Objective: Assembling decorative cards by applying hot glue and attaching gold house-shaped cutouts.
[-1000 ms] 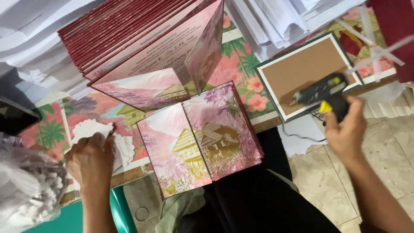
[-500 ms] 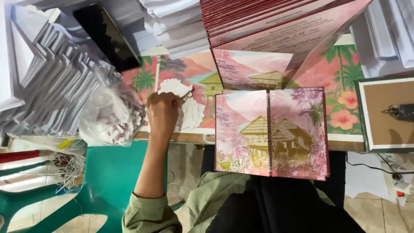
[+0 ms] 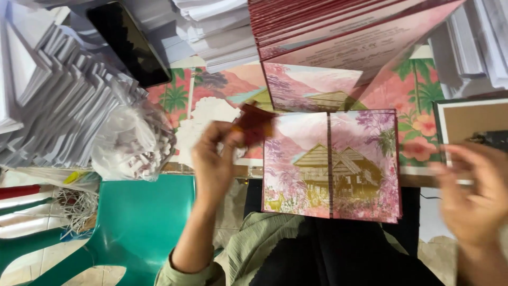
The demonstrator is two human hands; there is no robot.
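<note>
Red-brown paper piece (image 3: 253,124), blurred, sits pinched in the left hand (image 3: 214,159) just left of the open illustrated card (image 3: 332,164), while the right hand (image 3: 473,193), too blurred to judge its grip, hovers beyond; hurried motion could land it crooked.

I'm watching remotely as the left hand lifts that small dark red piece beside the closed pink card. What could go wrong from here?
1. The left hand pinches the small dark red piece only at its edge, mid-motion and blurred; it may slip or crease.
2. The closed pink card overhangs the table edge above the lap, so a nudge from the right hand could tip it off.
3. The plastic bag of white cutouts sits at the same edge and might slide off.
</note>
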